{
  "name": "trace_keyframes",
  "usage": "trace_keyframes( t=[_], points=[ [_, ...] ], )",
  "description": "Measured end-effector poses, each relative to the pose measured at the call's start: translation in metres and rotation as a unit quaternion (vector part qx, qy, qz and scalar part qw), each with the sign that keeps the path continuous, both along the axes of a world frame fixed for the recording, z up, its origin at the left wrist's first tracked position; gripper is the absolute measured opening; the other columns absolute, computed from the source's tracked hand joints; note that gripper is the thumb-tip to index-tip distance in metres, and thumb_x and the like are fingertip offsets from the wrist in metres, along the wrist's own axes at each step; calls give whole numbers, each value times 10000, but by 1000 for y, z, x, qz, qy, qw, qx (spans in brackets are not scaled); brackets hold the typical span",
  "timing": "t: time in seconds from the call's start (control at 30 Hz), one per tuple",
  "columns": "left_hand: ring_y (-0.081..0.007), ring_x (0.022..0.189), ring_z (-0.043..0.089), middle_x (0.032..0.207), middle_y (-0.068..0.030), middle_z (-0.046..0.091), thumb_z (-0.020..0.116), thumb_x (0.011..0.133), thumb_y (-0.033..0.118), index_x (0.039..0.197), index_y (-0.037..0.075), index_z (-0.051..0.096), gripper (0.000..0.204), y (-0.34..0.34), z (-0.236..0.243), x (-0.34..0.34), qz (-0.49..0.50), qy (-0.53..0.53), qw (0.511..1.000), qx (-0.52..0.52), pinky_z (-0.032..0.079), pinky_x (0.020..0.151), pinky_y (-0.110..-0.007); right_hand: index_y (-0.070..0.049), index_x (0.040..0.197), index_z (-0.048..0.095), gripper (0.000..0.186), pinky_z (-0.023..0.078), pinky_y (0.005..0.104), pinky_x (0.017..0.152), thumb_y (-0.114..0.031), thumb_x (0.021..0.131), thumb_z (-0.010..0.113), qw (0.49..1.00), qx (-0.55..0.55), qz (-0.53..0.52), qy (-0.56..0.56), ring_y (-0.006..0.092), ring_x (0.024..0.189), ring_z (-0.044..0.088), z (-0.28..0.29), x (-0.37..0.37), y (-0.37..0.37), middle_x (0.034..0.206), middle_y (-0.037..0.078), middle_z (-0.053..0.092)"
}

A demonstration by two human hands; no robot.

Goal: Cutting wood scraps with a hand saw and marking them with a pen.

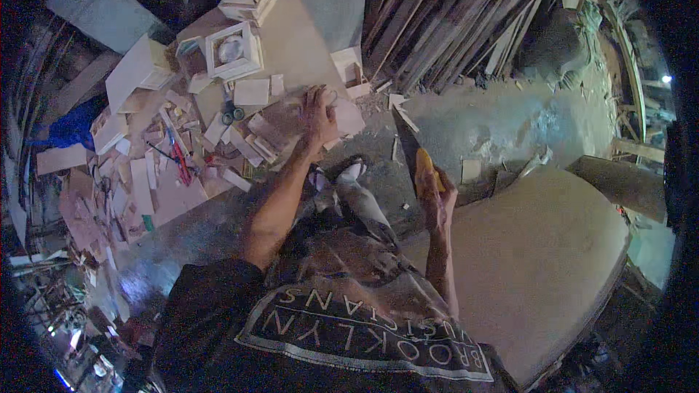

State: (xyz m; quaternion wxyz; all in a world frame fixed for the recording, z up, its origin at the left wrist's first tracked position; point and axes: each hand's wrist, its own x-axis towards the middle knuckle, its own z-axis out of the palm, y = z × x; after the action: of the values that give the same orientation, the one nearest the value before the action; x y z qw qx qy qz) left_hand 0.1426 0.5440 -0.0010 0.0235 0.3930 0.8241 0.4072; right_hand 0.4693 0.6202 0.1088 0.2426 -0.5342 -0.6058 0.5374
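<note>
Judging by the counter point(302, 44), work appears part done. Assembled: a large pale box point(135, 76) at left, a framed box point(253, 52) with a round item showing inside, and a small open box point(351, 76) at the right edge. Outstanding: many unjoined offcuts point(140, 183), and a flat wooden piece point(349, 118) at the near right edge, under or just beside the left hand point(319, 120). Its fingers are curled; whether that grip holds anything cannot be told. The right hand point(439, 193) has its grip closed around the yellow handle of a saw point(408, 135); the blade is apart from the flat piece, so no cut appears under way.

Counter surface: cluttered left, barer toward the far side. Room: dim, with grey floor point(502, 127), stacked planks point(437, 22) and a broad brown panel point(524, 269). Smallest noted: scissors point(228, 116) among the offcuts.
</note>
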Motion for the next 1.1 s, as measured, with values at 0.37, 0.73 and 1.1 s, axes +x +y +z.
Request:
trace_keyframes(
  t=[0.37,0.73,1.1],
  points=[
    [-414,1234,371,1312,-191,420,453,927,288,1200,60,519,362,27,26,-32,47,175,973,-140,314,992,-561,28,1179,585,469,477,286,760,-358,912,586,998,5,62,14,152,869,580,100,-113,-3,961,113,654],
    [-377,1304,326,1407,-133,375,625,795,254,1105,110,566,347,55,8,-38,-135,230,947,-182,288,1003,-583,24,1186,573,442,470,245,695,-321,910,594,999,26,1,-38,104,813,554,108,-143,-46,960,96,641],
    [-362,1258,401,1286,-84,517,575,847,241,959,72,603,205,67,18,-63,-157,236,955,-88,296,981,-575,42,1174,563,362,498,317,756,-210,915,579,998,40,-16,-37,186,836,623,108,-161,-53,970,167,664]
  ],
)
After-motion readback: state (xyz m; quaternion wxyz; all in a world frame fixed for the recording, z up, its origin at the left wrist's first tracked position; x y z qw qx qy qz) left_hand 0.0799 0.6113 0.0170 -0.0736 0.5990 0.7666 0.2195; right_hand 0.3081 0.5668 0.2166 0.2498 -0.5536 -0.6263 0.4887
